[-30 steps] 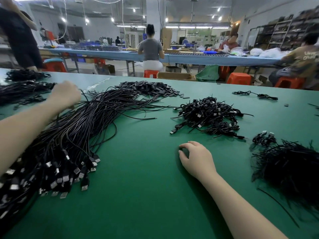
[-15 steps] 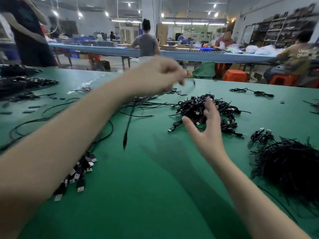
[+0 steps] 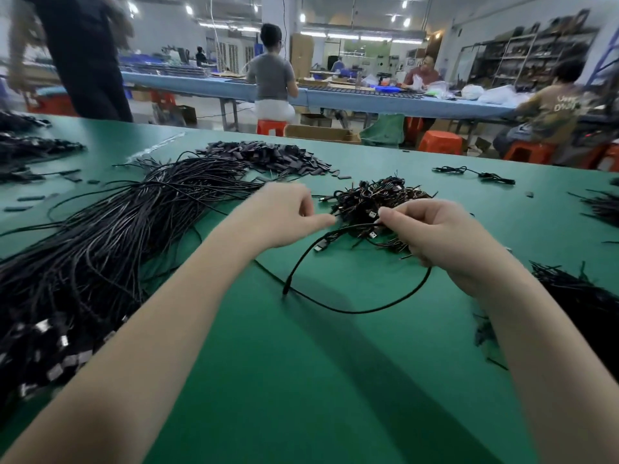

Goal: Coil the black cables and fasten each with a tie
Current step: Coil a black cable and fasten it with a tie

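One black cable (image 3: 361, 309) loops over the green table (image 3: 301, 380) between my hands. My left hand (image 3: 284, 216) pinches it at the fingertips. My right hand (image 3: 435, 236) grips another part of it, fingers curled, and a slack loop hangs below. A USB plug (image 3: 320, 245) of the cable lies near the middle. To the left sprawls a big bundle of loose black cables (image 3: 100, 249) with metal plugs at the near end. Behind my hands lies a heap of coiled cables (image 3: 378, 195). A pile of black ties (image 3: 582, 303) sits at the right.
Flat black pieces (image 3: 268, 157) are heaped at the back of the table. More cable piles (image 3: 26, 145) lie far left. One coiled cable (image 3: 475, 174) lies back right. People sit on orange stools (image 3: 438, 142) at a blue table (image 3: 368, 98) beyond.
Both hands came together low over the table. The left hand pulled one cable out of the bundle, and the right hand, open before, now grips it.
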The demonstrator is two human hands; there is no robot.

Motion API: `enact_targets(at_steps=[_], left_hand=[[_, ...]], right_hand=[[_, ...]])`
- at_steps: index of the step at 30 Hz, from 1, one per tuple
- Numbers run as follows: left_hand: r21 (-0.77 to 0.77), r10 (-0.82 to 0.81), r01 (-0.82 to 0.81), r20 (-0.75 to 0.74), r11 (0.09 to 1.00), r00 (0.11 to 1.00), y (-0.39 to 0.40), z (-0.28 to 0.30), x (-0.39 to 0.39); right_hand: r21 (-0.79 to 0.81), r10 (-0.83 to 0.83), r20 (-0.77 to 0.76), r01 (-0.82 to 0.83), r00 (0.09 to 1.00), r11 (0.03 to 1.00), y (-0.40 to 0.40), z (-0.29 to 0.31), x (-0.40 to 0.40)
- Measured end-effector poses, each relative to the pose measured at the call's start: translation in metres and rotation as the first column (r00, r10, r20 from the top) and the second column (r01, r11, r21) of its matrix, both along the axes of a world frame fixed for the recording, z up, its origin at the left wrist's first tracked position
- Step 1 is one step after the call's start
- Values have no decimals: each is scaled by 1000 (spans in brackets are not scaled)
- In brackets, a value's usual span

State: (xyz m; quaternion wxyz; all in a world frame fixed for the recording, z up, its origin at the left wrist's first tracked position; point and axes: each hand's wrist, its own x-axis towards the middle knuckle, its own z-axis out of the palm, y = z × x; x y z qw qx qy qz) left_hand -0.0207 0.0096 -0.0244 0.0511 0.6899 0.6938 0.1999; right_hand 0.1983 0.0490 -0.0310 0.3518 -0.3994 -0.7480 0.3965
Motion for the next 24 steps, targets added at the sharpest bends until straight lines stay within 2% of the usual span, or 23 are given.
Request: enact_targets(at_steps=[1, 2, 3, 4, 6, 7, 9, 10, 11, 12, 13, 15, 19, 22, 24], left_hand=[[-238, 6, 24, 123, 971, 992, 0, -2, 3], [-449, 26, 97, 259, 888, 966, -1, -5, 7], [-552, 33, 194, 375, 811, 926, 0, -9, 12], [-564, 29, 284, 482, 775, 876, 2, -14, 16], [-451, 63, 393, 717, 802, 694, 5, -21, 20], [-375, 92, 424, 828, 825, 554, 7, -22, 20], [-195, 125, 435, 975, 879, 184, 11, -18, 16], [-109, 110, 388, 994, 915, 21, 13, -15, 13], [-38, 71, 301, 992, 953, -101, 15, -13, 9], [12, 24, 198, 984, 980, -179, 16, -11, 5], [41, -14, 114, 973, 993, -231, 17, -8, 1], [59, -44, 40, 956, 997, -292, 16, -4, -7], [47, -46, -2, 951, 999, -305, 11, 5, -14], [43, -33, 38, 969, 998, -247, 9, 10, -8], [77, -26, 160, 955, 984, -296, 3, 16, -11]], right_hand=[[-7, -19, -24, 18, 1000, 1000, 0, 0, -2], [7, -50, -51, 51, 997, 999, -1, -1, -5], [25, -78, -82, 80, 994, 996, -1, -2, -8], [24, -84, -121, 87, 989, 996, -2, -1, -10], [-54, -29, -206, 18, 978, 998, -5, -1, -13], [-108, 7, -229, -33, 973, 994, -7, 0, -13], [-196, 96, -194, -135, 976, 971, -10, -1, -12], [-224, 154, -136, -182, 979, 957, -11, -3, -12], [-241, 216, -50, -221, 975, 945, -11, -5, -12], [-250, 267, 51, -246, 962, 936, -11, -9, -13], [-262, 303, 137, -261, 943, 929, -11, -14, -14], [-319, 350, 202, -277, 915, 906, -8, -25, -17], [-440, 430, 139, -334, 892, 834, -1, -41, -19], [-554, 563, 50, -446, 825, 703, 2, -49, -18], [-588, 616, 92, -457, 782, 668, 0, -53, -19]])
